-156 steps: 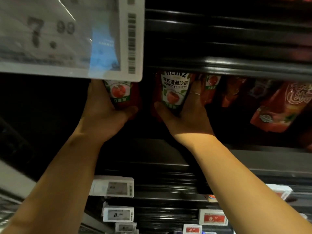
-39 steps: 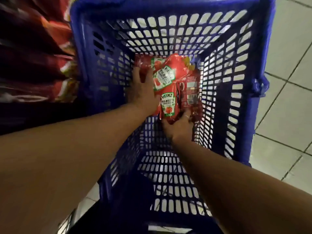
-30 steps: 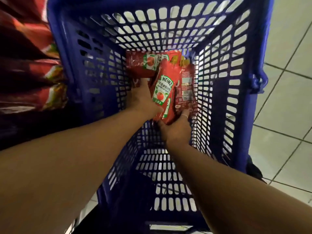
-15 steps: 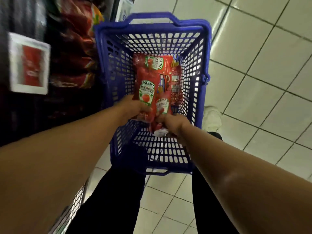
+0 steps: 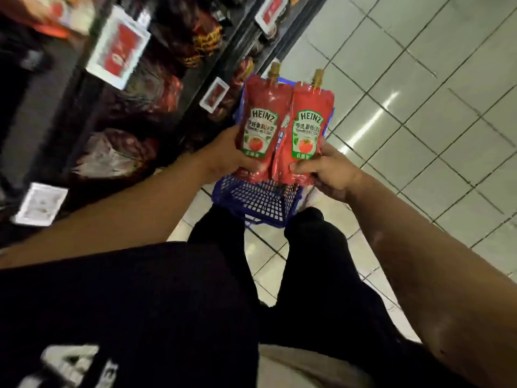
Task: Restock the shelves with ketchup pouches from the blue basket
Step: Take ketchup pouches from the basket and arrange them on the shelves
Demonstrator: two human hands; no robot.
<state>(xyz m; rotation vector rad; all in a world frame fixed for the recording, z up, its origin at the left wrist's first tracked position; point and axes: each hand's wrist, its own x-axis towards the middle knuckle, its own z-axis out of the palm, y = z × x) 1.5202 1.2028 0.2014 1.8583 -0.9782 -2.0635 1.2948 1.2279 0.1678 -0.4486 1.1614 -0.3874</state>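
Above the blue basket, two ketchup pouches are held up side by side, one in each hand. The left hand grips the left pouch at its lower part, with the thumb across the front near the bottom edge and the fingers curled behind it. The right hand holds the right pouch the same way, thumb pressing on the front low down, the other fingers mostly hidden behind. Both pouches are upright in the picture, their long axis running from the hands up toward the top of the frame, a little tilted to the right. The yellowish spout of each one points up and away from the person, and the green and white labels face the camera. The inner edges of the two pouches touch or slightly overlap. The basket stands on the pale tiled floor, just in front of the person's dark trousers, and most of it is covered by the pouches. Dark shelves with red packets and white price tags run along the left side, blurred
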